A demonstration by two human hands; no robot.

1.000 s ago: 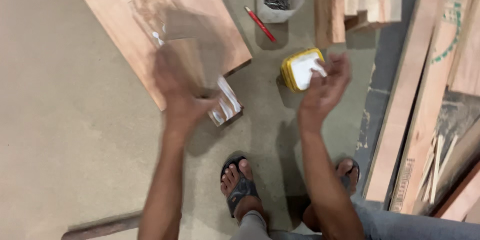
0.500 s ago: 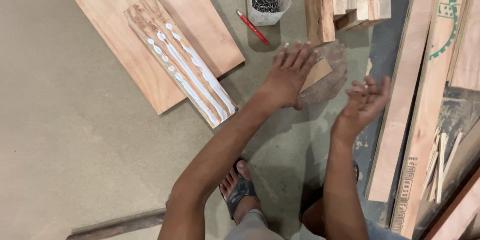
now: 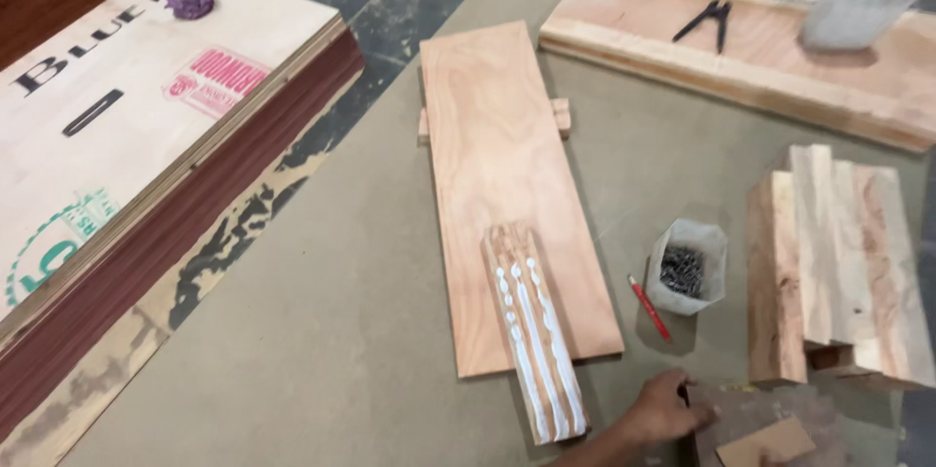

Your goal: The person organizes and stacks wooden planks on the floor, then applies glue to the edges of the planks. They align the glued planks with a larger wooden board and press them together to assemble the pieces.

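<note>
One hand (image 3: 663,410) shows at the bottom edge — which hand it is cannot be told — fingers curled down on a blurred brown piece (image 3: 756,426); whether it grips is unclear. Just left lies a slat (image 3: 533,330) with white glue lines, partly on a plank (image 3: 507,184). Nearby — a red pencil (image 3: 649,308), a cup of nails (image 3: 687,268), stacked blocks (image 3: 834,262).

One hand (image 3: 666,411) enters at the bottom edge of the head view, just right of the glue-striped wooden strip (image 3: 534,330) (the landmark for all positions here). The forearm runs in from below and left, the wrist nearly straight. The back of the hand faces up, fingers (image 3: 694,415) curled downward and pointing away from the strip. Which hand it is cannot be told; no second hand shows.
</note>
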